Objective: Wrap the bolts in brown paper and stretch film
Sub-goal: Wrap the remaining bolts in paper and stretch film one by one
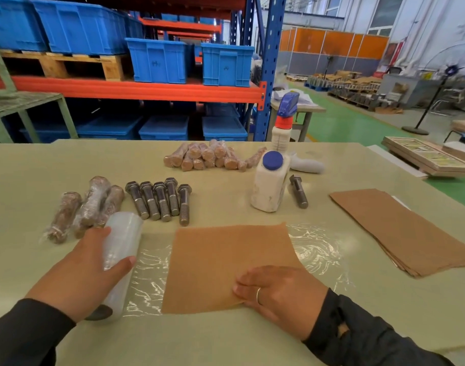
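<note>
A brown paper sheet lies flat on a spread of stretch film on the table. My right hand rests on the sheet's near right corner, fingers bent at the edge. My left hand grips the stretch film roll, which lies at the film's left end. Several bare steel bolts lie in a row behind the sheet, and one more bolt lies to the right of a white bottle. Three wrapped bolts lie at the left.
A pile of wrapped bolts sits at the table's back. A white bottle with a blue cap and a spray bottle stand behind the sheet. A stack of brown paper lies at the right. Blue crates fill the shelving behind.
</note>
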